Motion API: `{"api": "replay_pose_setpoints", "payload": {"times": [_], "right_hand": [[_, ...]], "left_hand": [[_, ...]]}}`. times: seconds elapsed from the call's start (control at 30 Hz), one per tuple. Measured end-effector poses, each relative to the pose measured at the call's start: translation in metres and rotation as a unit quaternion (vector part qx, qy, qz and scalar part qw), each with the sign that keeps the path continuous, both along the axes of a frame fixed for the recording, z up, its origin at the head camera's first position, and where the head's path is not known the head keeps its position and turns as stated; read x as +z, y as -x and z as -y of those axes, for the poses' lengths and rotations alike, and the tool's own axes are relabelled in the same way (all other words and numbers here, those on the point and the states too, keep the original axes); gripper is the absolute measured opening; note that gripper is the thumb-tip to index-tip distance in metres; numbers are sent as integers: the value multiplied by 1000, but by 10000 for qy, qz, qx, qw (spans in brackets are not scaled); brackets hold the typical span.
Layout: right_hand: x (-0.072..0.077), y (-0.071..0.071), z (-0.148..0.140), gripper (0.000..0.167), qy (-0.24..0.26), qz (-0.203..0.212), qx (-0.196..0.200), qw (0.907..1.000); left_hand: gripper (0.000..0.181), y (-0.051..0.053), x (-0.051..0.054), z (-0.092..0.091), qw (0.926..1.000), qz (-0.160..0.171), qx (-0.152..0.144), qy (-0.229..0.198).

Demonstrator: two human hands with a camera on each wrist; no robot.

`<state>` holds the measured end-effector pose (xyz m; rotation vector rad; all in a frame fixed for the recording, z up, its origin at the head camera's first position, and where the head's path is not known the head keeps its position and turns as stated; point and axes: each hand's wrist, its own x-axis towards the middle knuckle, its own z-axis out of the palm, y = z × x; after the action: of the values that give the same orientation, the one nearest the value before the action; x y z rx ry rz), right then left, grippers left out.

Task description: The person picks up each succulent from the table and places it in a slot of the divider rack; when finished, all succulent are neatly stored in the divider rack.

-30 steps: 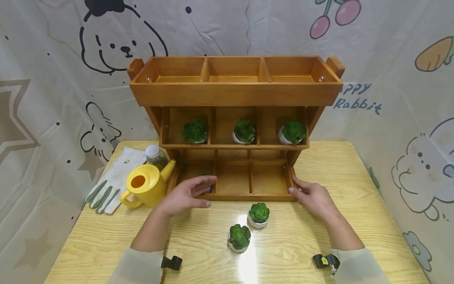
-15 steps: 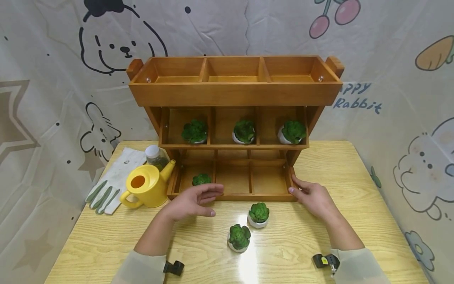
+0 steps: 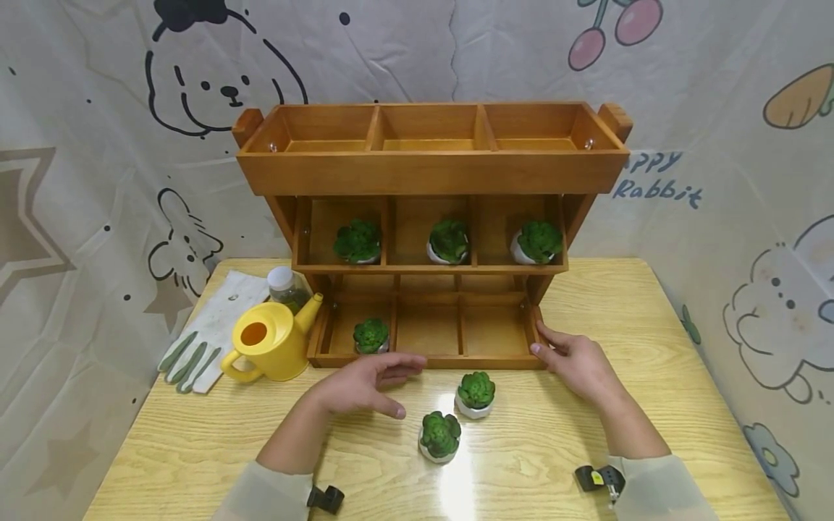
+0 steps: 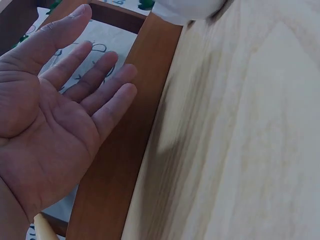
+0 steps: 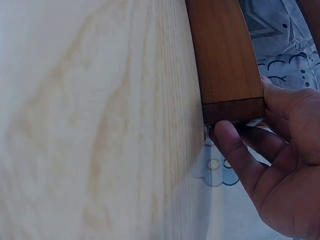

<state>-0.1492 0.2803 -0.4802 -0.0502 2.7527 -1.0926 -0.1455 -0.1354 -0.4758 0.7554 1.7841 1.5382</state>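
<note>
The left hand [image 3: 365, 383], fingers spread and holding nothing, hovers at the front edge of the wooden shelf's bottom tier [image 3: 423, 362]. In the left wrist view its palm [image 4: 55, 125] faces the camera beside the wooden edge [image 4: 120, 150]. Thumb and fingers of the right hand [image 3: 580, 362] grip the bottom tier's right front corner, also seen in the right wrist view, where the hand [image 5: 285, 160] touches the wooden end [image 5: 232, 107]. One potted plant [image 3: 371, 336] sits in the bottom-left compartment. Two more, a rear one [image 3: 476, 394] and a front one [image 3: 439, 436], stand on the table.
Three potted plants [image 3: 357, 241] [image 3: 448, 242] [image 3: 538, 242] occupy the middle tier. Left of the shelf are a yellow watering can [image 3: 270, 344], a white-lidded jar [image 3: 287, 286] and gloves [image 3: 215, 318]. A patterned cloth [image 3: 417, 51] hangs behind.
The left hand has moved away from the bottom-left compartment, toward the right and the front, uncovering the plant there. The right hand stays at the corner.
</note>
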Motion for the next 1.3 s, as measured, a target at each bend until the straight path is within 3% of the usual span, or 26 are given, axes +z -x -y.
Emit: {"api": "replay_pose_setpoints", "payload": {"times": [0.23,0.53,0.87,1.3], "right_hand": [[-1,0,0,64,4,43,-20,10000],[0,0,0,65,-55,23,1,10000],[1,0,0,65,-45,9,25,10000],[0,1,0,65,-85,29,22,10000]], "left_hand": [[81,-6,-9,-8,9994,-27,-277,224],[84,-13,-15,-17,9980,-91,-409,466],[83,-23,-20,-31,9976,213,-383,543],[85,-31,-23,-42,9950,-288,-636,713]]}}
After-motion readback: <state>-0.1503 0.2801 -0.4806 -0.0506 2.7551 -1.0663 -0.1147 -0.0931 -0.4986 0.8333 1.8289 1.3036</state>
